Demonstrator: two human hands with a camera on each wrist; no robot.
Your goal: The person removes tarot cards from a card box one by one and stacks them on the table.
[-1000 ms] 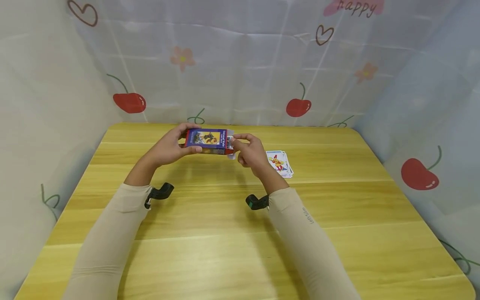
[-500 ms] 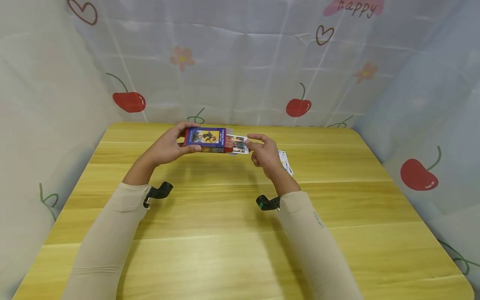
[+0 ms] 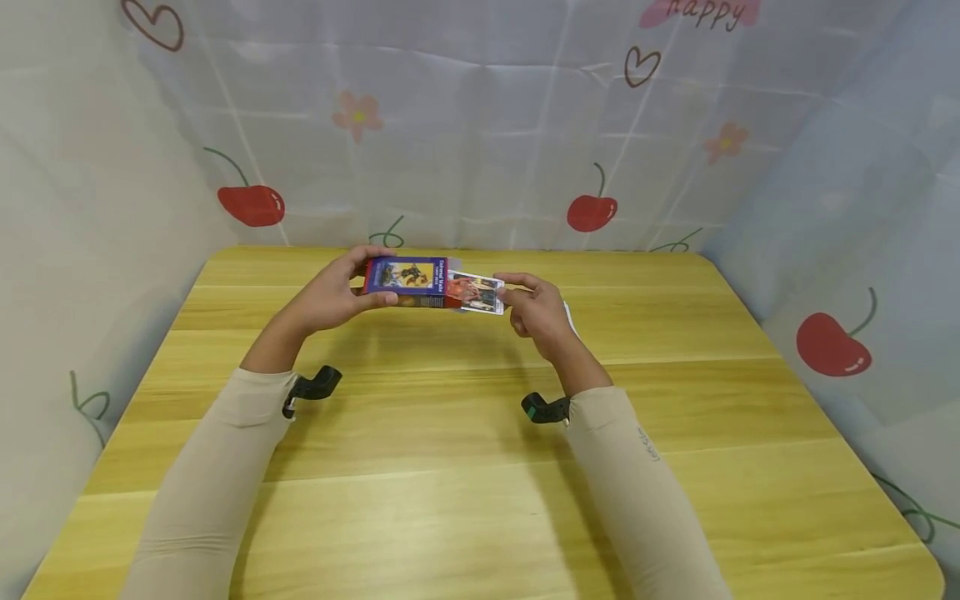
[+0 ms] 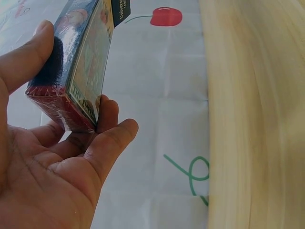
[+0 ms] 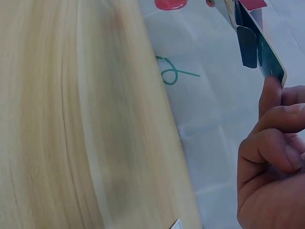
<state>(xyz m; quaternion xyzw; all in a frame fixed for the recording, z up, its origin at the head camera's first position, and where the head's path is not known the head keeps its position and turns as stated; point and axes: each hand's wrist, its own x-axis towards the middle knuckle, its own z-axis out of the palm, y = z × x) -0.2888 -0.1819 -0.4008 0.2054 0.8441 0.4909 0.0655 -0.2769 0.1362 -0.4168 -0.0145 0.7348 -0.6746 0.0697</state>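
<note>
The left hand [image 3: 327, 293] grips a purple, red-edged cardboard tarot box [image 3: 406, 277], its long axis left to right, open end rightward; the right hand [image 3: 542, 315] pinches a white-bordered picture card [image 3: 480, 293] jutting from it, above the yellow wooden table [image 3: 420, 508].

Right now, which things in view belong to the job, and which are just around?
Job:
tarot box, gripped by the left hand
picture card, partly out of the box, pinched by the right hand
card corner, mostly out of sight, probably same deck

Just around:
wooden table
printed backdrop
black wrist devices, worn
</note>
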